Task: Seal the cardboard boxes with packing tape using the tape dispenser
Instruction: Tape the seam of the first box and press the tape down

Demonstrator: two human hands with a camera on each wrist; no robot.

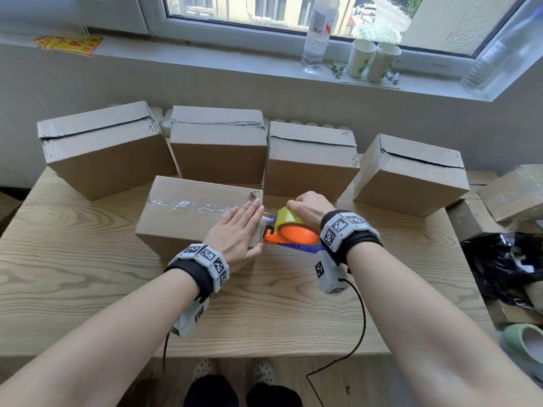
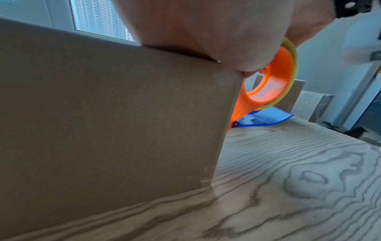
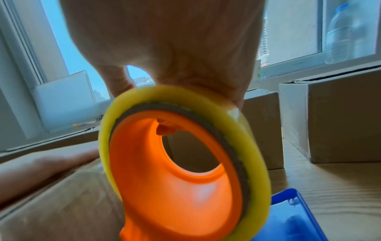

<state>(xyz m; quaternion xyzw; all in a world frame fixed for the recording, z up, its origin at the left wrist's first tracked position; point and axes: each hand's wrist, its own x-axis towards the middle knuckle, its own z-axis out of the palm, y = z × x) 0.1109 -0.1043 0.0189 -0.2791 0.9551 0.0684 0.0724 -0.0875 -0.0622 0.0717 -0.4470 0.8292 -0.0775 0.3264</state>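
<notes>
A cardboard box (image 1: 182, 218) stands at the front middle of the table, with a strip of clear tape (image 1: 188, 204) along its top seam. My left hand (image 1: 238, 230) lies flat with straight fingers on the box's right end, thumb down over the near right corner. My right hand (image 1: 308, 208) grips the tape dispenser (image 1: 291, 230), an orange hub with a yellowish roll and a blue guard, just off the box's right edge. Tape runs from the roll to the box top. The left wrist view shows the box's side (image 2: 113, 122) and the dispenser (image 2: 268, 88) behind it.
Several more cardboard boxes (image 1: 217, 145) stand in a row behind, seams untaped. More boxes and a black bag (image 1: 505, 265) crowd the right side. Bottles (image 1: 317, 33) and paper cups (image 1: 370, 60) stand on the windowsill. Bare wooden table (image 1: 88, 274) lies in front.
</notes>
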